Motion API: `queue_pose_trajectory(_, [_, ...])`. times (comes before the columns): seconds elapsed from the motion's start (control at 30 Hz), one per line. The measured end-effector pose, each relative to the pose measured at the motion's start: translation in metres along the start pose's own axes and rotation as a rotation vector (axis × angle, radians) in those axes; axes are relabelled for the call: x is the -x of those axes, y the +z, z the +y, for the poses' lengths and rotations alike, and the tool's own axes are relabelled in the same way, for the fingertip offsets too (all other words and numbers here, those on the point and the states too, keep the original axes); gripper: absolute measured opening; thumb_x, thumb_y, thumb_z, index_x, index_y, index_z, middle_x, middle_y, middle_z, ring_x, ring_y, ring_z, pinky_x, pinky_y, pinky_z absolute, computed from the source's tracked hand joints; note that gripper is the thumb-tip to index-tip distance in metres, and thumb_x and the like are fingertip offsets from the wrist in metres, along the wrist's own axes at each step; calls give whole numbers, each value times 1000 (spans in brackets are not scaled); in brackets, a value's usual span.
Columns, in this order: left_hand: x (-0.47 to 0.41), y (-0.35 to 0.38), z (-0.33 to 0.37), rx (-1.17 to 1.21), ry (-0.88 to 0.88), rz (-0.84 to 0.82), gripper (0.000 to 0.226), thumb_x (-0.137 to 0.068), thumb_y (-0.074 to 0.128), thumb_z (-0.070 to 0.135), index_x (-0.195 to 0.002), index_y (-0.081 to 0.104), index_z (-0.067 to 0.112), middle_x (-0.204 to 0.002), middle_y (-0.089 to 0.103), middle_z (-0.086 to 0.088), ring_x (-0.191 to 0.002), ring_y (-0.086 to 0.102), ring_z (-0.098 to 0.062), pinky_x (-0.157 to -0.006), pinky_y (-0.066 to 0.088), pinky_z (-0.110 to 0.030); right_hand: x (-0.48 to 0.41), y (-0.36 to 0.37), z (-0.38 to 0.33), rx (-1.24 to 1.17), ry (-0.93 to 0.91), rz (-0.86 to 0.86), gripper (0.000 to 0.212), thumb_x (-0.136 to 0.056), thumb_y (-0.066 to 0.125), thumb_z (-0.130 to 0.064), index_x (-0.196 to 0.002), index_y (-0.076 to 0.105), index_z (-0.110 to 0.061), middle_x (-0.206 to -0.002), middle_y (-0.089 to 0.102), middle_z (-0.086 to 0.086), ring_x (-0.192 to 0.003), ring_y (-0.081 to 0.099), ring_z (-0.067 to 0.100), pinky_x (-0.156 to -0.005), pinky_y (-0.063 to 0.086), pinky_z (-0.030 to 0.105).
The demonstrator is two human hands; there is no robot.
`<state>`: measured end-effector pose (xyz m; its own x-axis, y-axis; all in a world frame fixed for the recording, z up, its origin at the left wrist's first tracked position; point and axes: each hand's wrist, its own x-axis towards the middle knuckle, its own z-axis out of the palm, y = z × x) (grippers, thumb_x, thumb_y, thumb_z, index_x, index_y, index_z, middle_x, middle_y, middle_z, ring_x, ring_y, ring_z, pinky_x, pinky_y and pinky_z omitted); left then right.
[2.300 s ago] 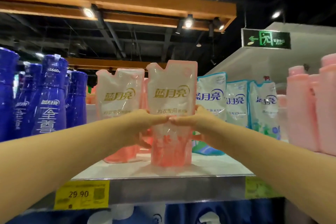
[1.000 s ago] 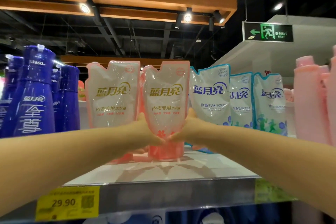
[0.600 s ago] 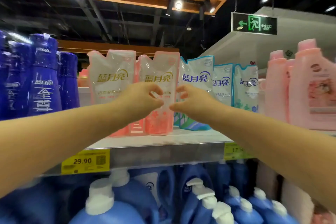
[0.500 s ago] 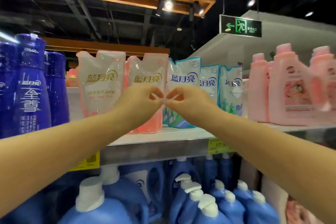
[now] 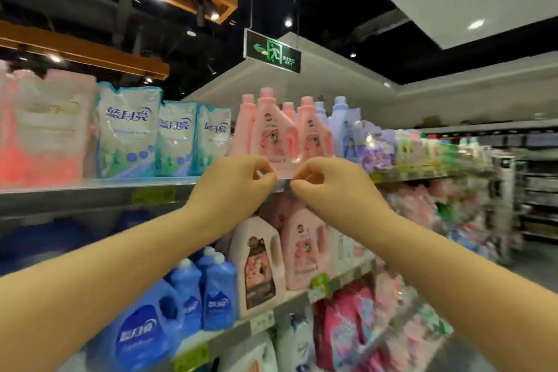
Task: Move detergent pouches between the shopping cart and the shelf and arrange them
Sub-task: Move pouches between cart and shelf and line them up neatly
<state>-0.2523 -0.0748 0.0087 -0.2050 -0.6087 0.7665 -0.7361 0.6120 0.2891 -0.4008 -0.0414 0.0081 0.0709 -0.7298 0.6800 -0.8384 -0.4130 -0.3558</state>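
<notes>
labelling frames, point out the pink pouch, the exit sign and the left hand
pink pouch point(image 5: 54, 127), head view, white front panel
exit sign point(image 5: 273, 53), head view, green running figure
left hand point(image 5: 232, 187), head view, back of hand

a green illuminated rectangular exit sign point(image 5: 273, 53) hangs overhead. pink plastic handled jugs point(image 5: 273, 133) stand below it, with blue plastic bottles point(image 5: 219, 293) lower still, slightly left.

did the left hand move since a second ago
Yes: the left hand went right, from the pink pouch past the blue-white pouches to the pink bottles.

Single head view, close to shelf point(image 5: 90, 190), facing it obliquely, rightward.
</notes>
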Motion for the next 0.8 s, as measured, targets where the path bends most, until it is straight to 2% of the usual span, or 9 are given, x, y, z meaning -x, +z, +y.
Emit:
queue_pose_trajectory(0.1, [17, 61, 89, 128, 48, -99, 17, -87, 53, 24, -80, 69, 21, -64, 61, 8, -71, 60, -15, -66, 43, -29, 63, -67, 68, 72, 153, -12, 8, -84, 56, -29, -77, 61, -29, -75, 61, -10, -78, 59, 13, -73, 50, 31])
queue_pose_trajectory(0.17, [28, 101, 151, 194, 95, -180, 19, -87, 53, 26, -79, 69, 21, -64, 61, 8, -67, 58, -14, -65, 42, -29, 106, -111, 112, 144, 272, -15, 7, -84, 56, -29, -79, 62, -27, -77, 61, -10, -82, 60, 15, -74, 50, 31])
queue_pose_trajectory(0.3, [48, 174, 253, 285, 196, -292, 23, -89, 52, 29, -80, 68, 15, -70, 65, 1, -77, 58, -16, -67, 33, -29, 183, -185, 186, 261, 463, 5, 9, -85, 56, -28, -85, 63, -23, -82, 59, -7, -88, 60, 16, -77, 50, 32])
queue_pose_trajectory(0.4, [64, 232, 308, 379, 246, -408, 22, -88, 52, 29, -71, 63, 19, -69, 64, 0, -77, 59, -21, -67, 38, -30, 232, -219, 234, 336, 591, 43, 14, -86, 55, -29, -90, 66, -21, -83, 59, -7, -89, 59, 16, -77, 48, 30])
queue_pose_trajectory(0.47, [75, 274, 336, 418, 281, -480, 22, -88, 52, 29, -69, 59, 23, -66, 61, 0, -74, 59, -23, -66, 43, -32, 259, -230, 265, 354, 670, 65, 15, -86, 55, -28, -92, 67, -21, -90, 65, -5, -92, 59, 16, -80, 48, 31])
queue_pose_trajectory(0.6, [97, 367, 377, 495, 297, -592, 22, -90, 52, 29, -72, 61, 19, -61, 55, 6, -73, 56, -22, -61, 34, -30, 301, -227, 342, 379, 821, 82, 14, -85, 56, -26, -92, 67, -21, -95, 68, -4, -95, 59, 17, -84, 48, 33])
queue_pose_trajectory(0.7, [116, 448, 394, 557, 258, -705, 18, -89, 53, 28, -82, 66, 18, -77, 64, -4, -86, 60, -27, -72, 41, -32, 331, -208, 409, 350, 969, 92, 14, -85, 56, -27, -93, 67, -22, -92, 66, -6, -94, 58, 15, -82, 45, 30])
queue_pose_trajectory(0.8, [143, 532, 396, 535, 182, -862, 17, -87, 54, 28, -96, 65, 19, -96, 67, -8, -97, 59, -29, -79, 41, -32, 368, -176, 474, 245, 1186, 117, 18, -84, 57, -25, -101, 65, -23, -96, 66, -5, -93, 58, 15, -83, 44, 28])
